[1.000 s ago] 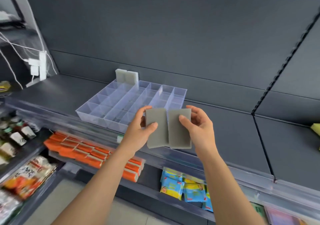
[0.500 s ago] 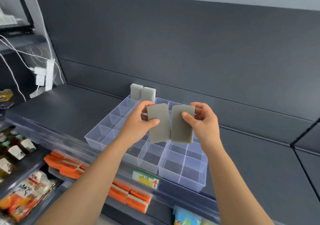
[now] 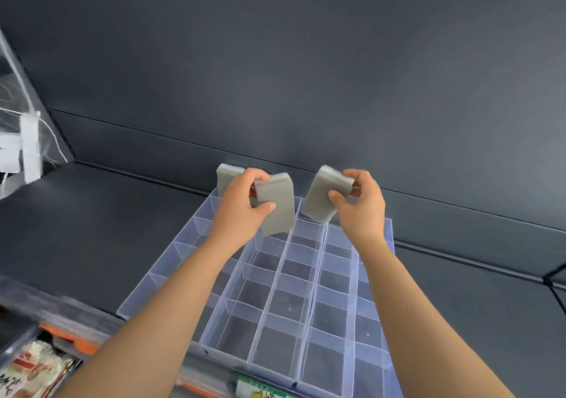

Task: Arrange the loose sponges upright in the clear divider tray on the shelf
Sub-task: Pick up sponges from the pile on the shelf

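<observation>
The left hand grips a grey sponge between thumb and fingers; the right hand pinches a second sponge. Both sponges are tilted over the back rows of the clear divider tray on the shelf. A third sponge stands upright at the tray's far-left corner

Looks like soft, matt foam on the left grey rectangular sponge and the right grey rectangular sponge. Shows smooth, glossy plastic in the clear thin-walled divider tray. Reads as smooth and matt on the dark grey shelf; as shiny printed film on the snack packets.
</observation>
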Available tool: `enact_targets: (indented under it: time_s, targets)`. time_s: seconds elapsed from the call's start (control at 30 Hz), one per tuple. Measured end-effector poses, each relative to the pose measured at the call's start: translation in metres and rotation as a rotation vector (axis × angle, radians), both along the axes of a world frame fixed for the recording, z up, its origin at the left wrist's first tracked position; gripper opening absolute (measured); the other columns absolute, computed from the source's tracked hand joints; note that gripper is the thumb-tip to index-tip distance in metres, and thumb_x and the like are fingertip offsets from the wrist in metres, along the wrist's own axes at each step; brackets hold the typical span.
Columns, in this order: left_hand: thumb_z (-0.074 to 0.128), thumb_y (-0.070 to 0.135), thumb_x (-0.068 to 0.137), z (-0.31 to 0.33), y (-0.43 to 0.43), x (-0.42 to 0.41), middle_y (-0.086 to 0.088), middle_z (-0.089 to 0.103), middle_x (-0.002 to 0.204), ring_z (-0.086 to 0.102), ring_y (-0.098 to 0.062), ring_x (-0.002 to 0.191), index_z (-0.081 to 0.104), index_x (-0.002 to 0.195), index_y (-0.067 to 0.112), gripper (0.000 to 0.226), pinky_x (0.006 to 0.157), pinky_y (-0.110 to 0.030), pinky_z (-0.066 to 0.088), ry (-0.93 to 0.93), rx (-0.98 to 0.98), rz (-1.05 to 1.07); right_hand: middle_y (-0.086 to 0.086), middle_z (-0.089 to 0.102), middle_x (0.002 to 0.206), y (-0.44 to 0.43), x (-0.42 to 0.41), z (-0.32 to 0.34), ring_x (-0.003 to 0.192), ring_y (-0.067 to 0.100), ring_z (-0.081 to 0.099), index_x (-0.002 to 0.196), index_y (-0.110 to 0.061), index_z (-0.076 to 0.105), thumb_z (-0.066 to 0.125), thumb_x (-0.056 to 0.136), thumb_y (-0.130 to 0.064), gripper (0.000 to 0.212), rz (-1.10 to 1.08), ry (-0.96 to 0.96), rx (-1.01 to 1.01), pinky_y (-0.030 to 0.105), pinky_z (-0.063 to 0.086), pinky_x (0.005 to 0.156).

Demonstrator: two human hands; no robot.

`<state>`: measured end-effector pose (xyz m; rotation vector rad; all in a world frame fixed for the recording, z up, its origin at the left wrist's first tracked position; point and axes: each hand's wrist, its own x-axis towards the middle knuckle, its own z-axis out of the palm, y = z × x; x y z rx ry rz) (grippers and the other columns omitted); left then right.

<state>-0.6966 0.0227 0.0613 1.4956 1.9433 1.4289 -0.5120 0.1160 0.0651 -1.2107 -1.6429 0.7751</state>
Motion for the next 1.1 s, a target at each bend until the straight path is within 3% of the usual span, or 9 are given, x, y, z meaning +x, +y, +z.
enact_targets:
  time_s: [0.1,0.2,0.27,0.33,0.47,0.57,0.73,0.9,1.1]
  targets:
    - [0.07,0.011,0.079,-0.002,0.017,-0.01,0.011,0.053,0.107,0.051,-0.001,0.09,0.046,0.1,0.04,0.043,0.07,-0.018,0.041,0.034,-0.006,-0.041,-0.004,0.051,0.103,0.015,-0.013,-0.011,0.078,-0.02,0.046,0.109,-0.026,0.055,0.066,0.083,-0.009,0.033,-0.022,-0.07,0.031,0.001,0.036,0.063]
    - [0.069,0.009,0.079,-0.002,0.031,-0.018,0.012,0.052,0.107,0.049,0.0,0.088,0.046,0.1,0.039,0.044,0.069,-0.005,0.037,0.077,0.022,-0.073,-0.005,0.05,0.101,0.026,-0.021,-0.024,0.079,-0.021,0.044,0.109,-0.026,0.056,0.065,0.083,-0.008,0.034,-0.036,-0.144,0.024,0.002,0.036,0.061]
    - [0.068,0.008,0.079,-0.003,0.038,-0.022,0.011,0.051,0.107,0.049,-0.002,0.087,0.046,0.1,0.039,0.043,0.07,-0.006,0.038,0.084,0.025,-0.097,-0.006,0.05,0.1,0.029,-0.024,-0.033,0.08,-0.021,0.044,0.109,-0.026,0.056,0.065,0.082,-0.007,0.034,-0.036,-0.183,0.023,0.001,0.036,0.063]
    - [0.067,0.008,0.08,-0.005,0.045,-0.025,0.012,0.05,0.108,0.05,-0.005,0.089,0.046,0.1,0.038,0.043,0.071,-0.009,0.039,0.091,0.021,-0.116,-0.008,0.049,0.101,0.03,-0.027,-0.04,0.08,-0.015,0.048,0.11,-0.026,0.057,0.065,0.083,-0.006,0.035,-0.031,-0.221,0.013,0.009,0.038,0.067]
    - [0.068,0.007,0.078,-0.006,0.057,-0.031,0.013,0.048,0.106,0.048,-0.001,0.086,0.048,0.1,0.035,0.041,0.07,-0.005,0.037,0.123,0.056,-0.14,-0.007,0.048,0.102,0.029,-0.03,-0.054,0.074,0.013,0.055,0.114,-0.023,0.057,0.064,0.085,-0.011,0.032,-0.045,-0.373,0.016,0.025,0.041,0.067]
    - [0.068,0.008,0.08,-0.006,0.065,-0.033,0.013,0.047,0.105,0.05,-0.006,0.08,0.051,0.102,0.029,0.035,0.068,-0.01,0.041,0.181,0.05,-0.16,0.0,0.052,0.109,0.029,-0.031,-0.058,0.075,0.018,0.053,0.118,-0.018,0.059,0.064,0.086,-0.01,0.033,-0.07,-0.435,0.052,0.024,0.039,0.068]
    - [0.066,0.007,0.082,-0.003,0.076,-0.031,0.012,0.05,0.109,0.054,-0.015,0.084,0.055,0.107,0.022,0.031,0.08,-0.035,0.047,0.264,0.008,-0.235,0.005,0.052,0.113,0.032,-0.033,-0.052,0.1,0.023,0.052,0.115,-0.011,0.065,0.068,0.082,-0.007,0.034,-0.104,-0.519,0.149,0.028,0.043,0.071]
    - [0.064,0.004,0.083,0.003,0.087,-0.032,0.011,0.052,0.105,0.051,-0.014,0.085,0.056,0.104,0.023,0.03,0.077,-0.032,0.046,0.284,-0.028,-0.245,0.005,0.057,0.107,0.03,-0.032,-0.051,0.098,0.025,0.052,0.106,-0.011,0.068,0.071,0.08,-0.008,0.026,-0.144,-0.527,0.206,0.031,0.045,0.061]
    - [0.062,0.0,0.084,-0.001,0.091,-0.034,0.011,0.052,0.106,0.05,-0.015,0.074,0.054,0.102,0.022,0.03,0.071,-0.032,0.044,0.375,-0.081,-0.269,0.004,0.06,0.11,0.03,-0.033,-0.051,0.099,0.025,0.053,0.107,-0.01,0.069,0.069,0.081,-0.007,0.026,-0.134,-0.565,0.252,0.034,0.049,0.062]
